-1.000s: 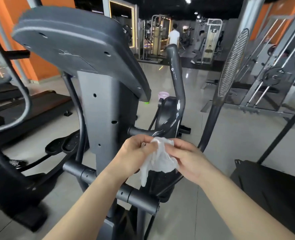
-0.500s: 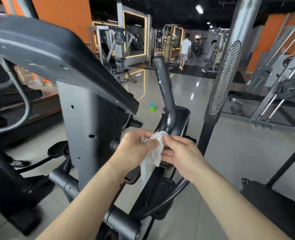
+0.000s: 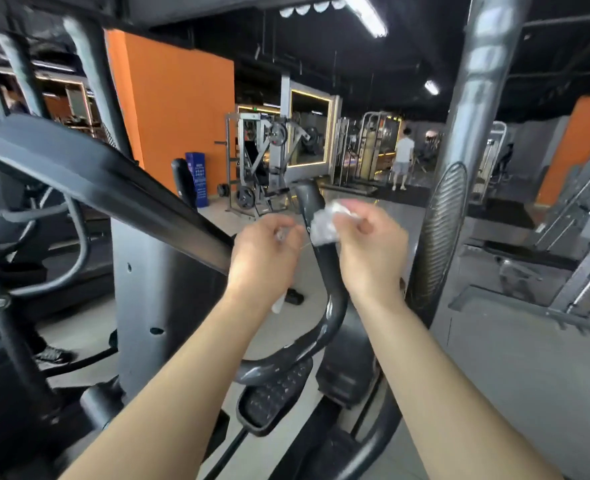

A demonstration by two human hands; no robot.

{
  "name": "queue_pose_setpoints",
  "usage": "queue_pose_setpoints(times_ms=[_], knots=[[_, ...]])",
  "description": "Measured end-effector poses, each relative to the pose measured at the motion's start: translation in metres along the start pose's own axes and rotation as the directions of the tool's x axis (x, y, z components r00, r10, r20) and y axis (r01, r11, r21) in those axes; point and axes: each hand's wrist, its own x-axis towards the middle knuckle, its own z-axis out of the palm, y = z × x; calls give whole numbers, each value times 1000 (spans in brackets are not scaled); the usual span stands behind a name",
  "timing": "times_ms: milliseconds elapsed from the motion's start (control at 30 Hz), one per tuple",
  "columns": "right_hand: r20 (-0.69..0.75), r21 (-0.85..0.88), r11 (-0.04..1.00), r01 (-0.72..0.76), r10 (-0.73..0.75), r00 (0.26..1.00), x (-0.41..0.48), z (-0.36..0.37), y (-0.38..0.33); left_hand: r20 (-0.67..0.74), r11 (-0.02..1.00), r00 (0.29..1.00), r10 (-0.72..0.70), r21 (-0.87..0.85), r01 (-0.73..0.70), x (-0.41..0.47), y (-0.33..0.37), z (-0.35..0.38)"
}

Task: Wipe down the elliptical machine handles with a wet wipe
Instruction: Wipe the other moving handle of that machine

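Note:
The elliptical's dark grey right handle [image 3: 333,292] curves up between my two hands, and its tip reaches about fingertip height. My right hand [image 3: 369,251] presses the crumpled white wet wipe [image 3: 323,225] against the upper part of this handle, just under the tip. Left of the handle, my left hand [image 3: 265,258] has its fingers closed on something thin and whitish. A blurred white strip [image 3: 278,308] hangs below that hand. The other handle [image 3: 184,181] stands further back on the left.
The elliptical's console [image 3: 78,174] slants across the left on its grey post [image 3: 155,289]. A foot pedal [image 3: 272,393] lies below my arms. A thick column [image 3: 473,133] with a mesh fan [image 3: 439,237] stands close on the right. A person [image 3: 402,161] stands far back among the weight machines.
My hands have risen and parted. The wipe went with the right hand up to the top of the handle. The view has tilted upward.

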Motion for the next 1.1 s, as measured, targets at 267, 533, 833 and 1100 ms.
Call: queue_pose_setpoints(times_ms=[267, 533, 833, 1100], knots=[[18, -375, 894, 245, -258, 966, 19, 29, 14, 9, 996, 996, 93, -17, -93, 38, 14, 11], [-62, -293, 950, 104, -128, 990, -3, 14, 29, 23, 991, 991, 130, -43, -129, 47, 8, 10], [-5, -216, 953, 213, -219, 976, 12, 25, 30, 5, 984, 994, 113, -141, -111, 50, 5, 11], [32, -254, 929, 270, -271, 962, 41, 38, 7, 35, 967, 986, 165, -204, -154, 54, 1, 9]])
